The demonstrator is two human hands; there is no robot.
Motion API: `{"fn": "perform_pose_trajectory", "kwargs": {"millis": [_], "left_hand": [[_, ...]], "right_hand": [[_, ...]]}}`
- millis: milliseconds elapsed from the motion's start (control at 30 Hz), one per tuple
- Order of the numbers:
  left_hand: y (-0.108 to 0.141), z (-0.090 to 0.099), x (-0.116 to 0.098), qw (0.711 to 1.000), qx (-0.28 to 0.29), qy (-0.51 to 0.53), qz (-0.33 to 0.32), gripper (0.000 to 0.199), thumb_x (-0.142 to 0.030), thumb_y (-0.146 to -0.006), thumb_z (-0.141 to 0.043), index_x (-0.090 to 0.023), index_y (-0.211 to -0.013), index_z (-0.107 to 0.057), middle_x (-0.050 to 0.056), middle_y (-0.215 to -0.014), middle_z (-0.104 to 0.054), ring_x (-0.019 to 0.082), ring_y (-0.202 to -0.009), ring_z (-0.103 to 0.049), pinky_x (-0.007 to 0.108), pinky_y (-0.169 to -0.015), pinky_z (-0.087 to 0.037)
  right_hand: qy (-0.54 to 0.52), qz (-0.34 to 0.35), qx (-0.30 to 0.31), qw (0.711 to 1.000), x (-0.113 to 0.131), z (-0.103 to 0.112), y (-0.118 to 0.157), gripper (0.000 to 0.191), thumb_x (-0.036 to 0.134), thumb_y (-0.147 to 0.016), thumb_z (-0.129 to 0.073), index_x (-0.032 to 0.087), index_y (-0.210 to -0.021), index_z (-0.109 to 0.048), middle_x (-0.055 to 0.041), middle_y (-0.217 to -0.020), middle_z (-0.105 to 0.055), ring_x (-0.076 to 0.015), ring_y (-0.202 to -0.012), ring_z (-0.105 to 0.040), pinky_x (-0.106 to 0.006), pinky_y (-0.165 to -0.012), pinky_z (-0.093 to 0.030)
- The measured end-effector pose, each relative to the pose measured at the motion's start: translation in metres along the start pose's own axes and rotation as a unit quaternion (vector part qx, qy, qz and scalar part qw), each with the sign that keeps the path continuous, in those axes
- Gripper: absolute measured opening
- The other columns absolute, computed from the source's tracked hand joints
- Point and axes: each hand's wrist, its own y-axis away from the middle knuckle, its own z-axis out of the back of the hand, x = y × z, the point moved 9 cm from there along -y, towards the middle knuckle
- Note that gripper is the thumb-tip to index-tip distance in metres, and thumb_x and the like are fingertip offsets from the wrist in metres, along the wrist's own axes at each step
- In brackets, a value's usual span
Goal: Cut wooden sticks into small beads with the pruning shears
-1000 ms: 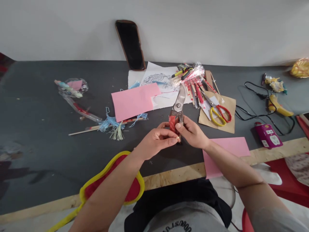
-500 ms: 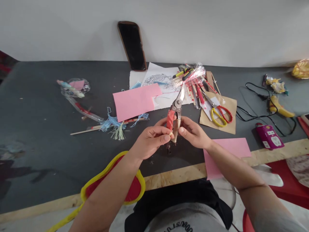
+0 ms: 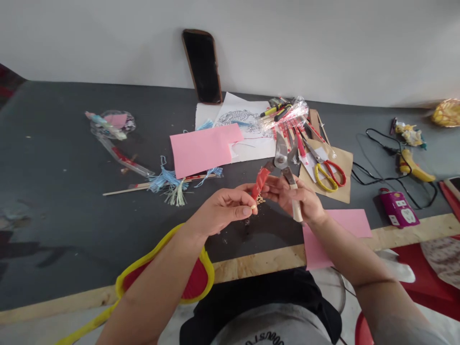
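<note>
My left hand (image 3: 233, 206) is pinched on a small pale piece (image 3: 254, 208) at its fingertips, close beside the red-wrapped handle of the pruning shears (image 3: 281, 160). The shears' handles and blades are spread apart, blades pointing away from me. My right hand (image 3: 304, 199) holds their pale handle, with its fingers reaching toward the red one. Small tan bits (image 3: 261, 198) show between my hands. Beyond them lies a pink sheet (image 3: 201, 149) with a notched corner, partly over a drawing (image 3: 235, 117).
Scissors (image 3: 329, 175) lie on brown paper (image 3: 344, 160) at the right, near bagged sticks (image 3: 287, 115). A phone (image 3: 203, 67) leans on the wall. Blue tassels (image 3: 163, 181) lie left; a purple power adapter (image 3: 399, 208) and black cable (image 3: 384, 178) lie right.
The shears' handles and blades have spread apart. My right hand has moved right with the pale handle and turned. Tan bits now show between the hands.
</note>
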Motion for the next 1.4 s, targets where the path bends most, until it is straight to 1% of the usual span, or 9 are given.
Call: {"fn": "perform_pose_trajectory", "kwargs": {"millis": [200, 300, 400, 467, 600, 667, 733, 1167, 1400], "left_hand": [[-0.001, 0.018, -0.008, 0.998, -0.054, 0.02, -0.02, 0.011, -0.037, -0.081, -0.082, -0.025, -0.08, -0.083, 0.008, -0.144, -0.062, 0.03, -0.121, -0.064, 0.038, -0.09, -0.058], [-0.002, 0.032, -0.003, 0.989, -0.136, 0.051, 0.006, 0.01, -0.036, -0.08, -0.082, -0.027, -0.085, -0.082, 0.005, -0.143, -0.062, 0.028, -0.116, -0.068, 0.035, -0.081, -0.063], [-0.001, 0.04, 0.0, 0.977, -0.199, 0.07, 0.009, 0.018, -0.038, -0.074, -0.087, -0.025, -0.085, -0.081, 0.006, -0.124, -0.073, 0.024, -0.103, -0.072, 0.031, -0.072, -0.064], [0.0, 0.043, -0.001, 0.971, -0.229, 0.073, -0.006, 0.022, -0.039, -0.071, -0.089, -0.024, -0.084, -0.08, 0.005, -0.105, -0.077, 0.02, -0.093, -0.074, 0.028, -0.07, -0.063], [0.003, 0.051, -0.008, 0.958, -0.278, 0.052, -0.055, 0.023, -0.039, -0.072, -0.088, -0.023, -0.085, -0.079, 0.002, -0.088, -0.077, 0.015, -0.082, -0.074, 0.025, -0.07, -0.063], [0.005, 0.054, -0.011, 0.953, -0.293, 0.038, -0.075, 0.024, -0.04, -0.073, -0.088, -0.022, -0.086, -0.079, 0.002, -0.088, -0.077, 0.015, -0.081, -0.075, 0.026, -0.071, -0.063], [0.006, 0.056, -0.012, 0.948, -0.304, 0.024, -0.086, 0.027, -0.041, -0.072, -0.088, -0.021, -0.086, -0.078, 0.003, -0.088, -0.077, 0.016, -0.081, -0.074, 0.028, -0.073, -0.063], [0.005, 0.056, -0.011, 0.952, -0.288, -0.043, -0.095, 0.023, -0.04, -0.078, -0.084, -0.021, -0.09, -0.081, 0.004, -0.088, -0.078, 0.016, -0.082, -0.072, 0.03, -0.078, -0.062], [0.004, 0.057, -0.009, 0.95, -0.29, -0.062, -0.098, 0.023, -0.04, -0.078, -0.083, -0.022, -0.091, -0.081, 0.004, -0.09, -0.077, 0.017, -0.083, -0.071, 0.032, -0.08, -0.062]], "right_hand": [[0.037, 0.086, -0.003, 0.996, 0.032, 0.004, 0.005, 0.034, 0.04, -0.064, -0.078, 0.031, -0.086, -0.054, 0.0003, -0.134, -0.059, -0.0324, -0.126, -0.059, -0.062, -0.101, -0.049], [0.129, 0.145, -0.015, 0.981, 0.046, 0.012, 0.008, 0.029, 0.042, -0.072, -0.07, 0.033, -0.094, -0.054, 0.0001, -0.139, -0.056, -0.0314, -0.125, -0.06, -0.063, -0.097, -0.05], [0.262, 0.179, -0.053, 0.947, 0.053, 0.021, 0.013, 0.027, 0.033, -0.079, -0.063, 0.034, -0.104, -0.055, -0.0029, -0.139, -0.057, -0.0299, -0.118, -0.064, -0.059, -0.094, -0.052], [0.408, 0.212, -0.082, 0.884, 0.06, 0.02, 0.017, 0.034, 0.022, -0.077, -0.062, 0.032, -0.109, -0.058, -0.0064, -0.136, -0.058, -0.0302, -0.12, -0.062, -0.056, -0.097, -0.051], [0.672, 0.254, -0.058, 0.693, 0.054, -0.002, 0.019, 0.044, 0.011, -0.07, -0.06, 0.024, -0.113, -0.062, -0.0137, -0.139, -0.054, -0.0341, -0.125, -0.056, -0.055, -0.101, -0.046], [0.733, 0.244, -0.038, 0.634, 0.044, -0.008, 0.017, 0.045, 0.01, -0.07, -0.058, 0.022, -0.113, -0.062, -0.0151, -0.14, -0.054, -0.0347, -0.12, -0.058, -0.054, -0.097, -0.046], [0.766, 0.224, -0.032, 0.601, 0.036, -0.009, 0.014, 0.044, 0.01, -0.07, -0.057, 0.022, -0.113, -0.062, -0.0156, -0.14, -0.055, -0.0345, -0.116, -0.059, -0.053, -0.093, -0.046], [0.823, 0.214, -0.044, 0.524, 0.029, -0.012, 0.015, 0.042, 0.013, -0.072, -0.06, 0.024, -0.112, -0.067, -0.0114, -0.141, -0.055, -0.0306, -0.109, -0.057, -0.053, -0.099, -0.036], [0.826, 0.199, -0.047, 0.526, 0.028, -0.009, 0.014, 0.042, 0.012, -0.073, -0.06, 0.027, -0.112, -0.067, -0.0089, -0.142, -0.053, -0.0306, -0.109, -0.057, -0.055, -0.1, -0.035]]}}
